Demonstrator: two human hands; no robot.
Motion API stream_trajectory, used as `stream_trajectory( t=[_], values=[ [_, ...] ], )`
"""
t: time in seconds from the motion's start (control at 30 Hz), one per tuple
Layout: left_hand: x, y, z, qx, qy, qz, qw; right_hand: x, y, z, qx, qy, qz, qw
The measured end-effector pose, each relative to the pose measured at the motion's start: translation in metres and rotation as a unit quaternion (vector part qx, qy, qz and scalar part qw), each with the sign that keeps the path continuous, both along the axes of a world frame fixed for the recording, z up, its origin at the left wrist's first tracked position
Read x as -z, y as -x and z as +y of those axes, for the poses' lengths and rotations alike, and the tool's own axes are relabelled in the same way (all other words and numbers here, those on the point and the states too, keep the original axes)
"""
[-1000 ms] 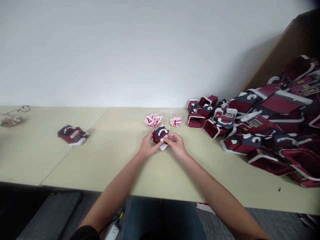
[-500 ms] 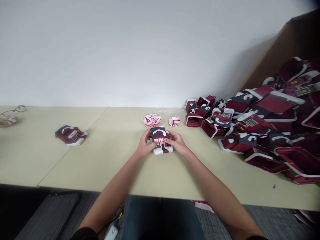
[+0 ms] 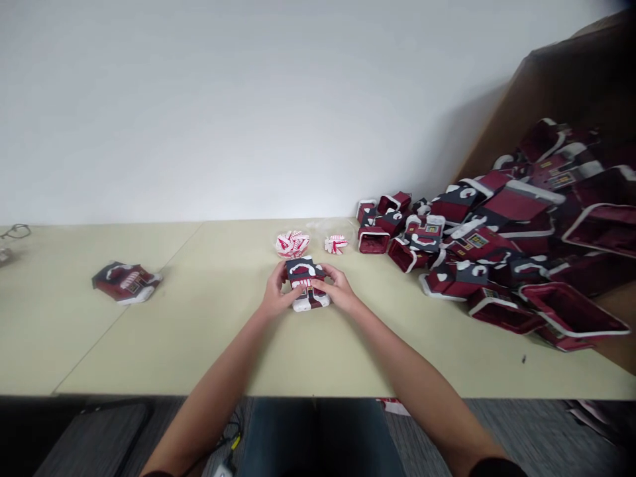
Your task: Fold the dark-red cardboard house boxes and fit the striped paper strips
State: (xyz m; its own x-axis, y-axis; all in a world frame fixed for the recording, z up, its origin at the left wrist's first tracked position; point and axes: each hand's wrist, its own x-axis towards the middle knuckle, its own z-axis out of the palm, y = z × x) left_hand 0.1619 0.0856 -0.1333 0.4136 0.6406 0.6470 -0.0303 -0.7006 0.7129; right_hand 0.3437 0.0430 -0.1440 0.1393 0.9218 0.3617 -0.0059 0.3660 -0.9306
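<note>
Head view, single: camera worn on the person's head, set above the near edge of a pale table (image 3: 238, 351) and facing forward and steeply down, with trousered legs (image 3: 278, 430) and gray floor (image 3: 527, 430) at the bottom and both forearms (image 3: 218, 377) entering from below. Field: wide, taking in the plain wall (image 3: 199, 106) across the upper part, eyeglasses (image 3: 18, 230) cut by the left edge, and a cardboard box (image 3: 534, 86) cut by the right. Range: moderate, the left hand (image 3: 277, 291) and right hand (image 3: 339, 289) appearing small, just below centre.
</note>
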Motion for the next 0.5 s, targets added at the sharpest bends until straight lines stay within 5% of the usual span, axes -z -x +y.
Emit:
stream_trajectory(
  t=[0.17,0.27,0.4,0.5],
  values=[
    [0.002,0.001,0.002,-0.013,0.014,0.018,1.0,-0.001,0.001,-0.001,-0.036,0.014,-0.006,0.999],
    [0.002,0.007,0.011,-0.044,0.009,0.038,0.998,0.005,0.001,0.003,-0.004,0.024,-0.017,1.0],
    [-0.004,0.028,0.031,-0.219,0.022,0.039,0.975,0.016,-0.006,0.013,0.076,0.041,-0.001,0.996],
    [-0.014,0.057,0.043,-0.387,0.084,-0.001,0.918,0.02,-0.012,0.019,0.1,0.038,-0.007,0.994]
  ],
)
